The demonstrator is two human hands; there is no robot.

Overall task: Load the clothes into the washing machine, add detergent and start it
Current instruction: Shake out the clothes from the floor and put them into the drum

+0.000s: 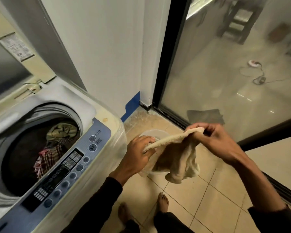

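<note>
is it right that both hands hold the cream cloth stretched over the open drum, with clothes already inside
Not quite. The head view shows the left hand and right hand holding the cream cloth over the tiled floor, beside the washing machine. Clothes are inside.

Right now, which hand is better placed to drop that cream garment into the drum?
Left. The left hand grips the cream garment right beside the washing machine, nearer its open drum; the right hand pinches the far end.

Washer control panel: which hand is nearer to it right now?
Left. The left hand grips the cream cloth just right of the control panel; the right hand holds the cloth's far end, farther away.
</note>
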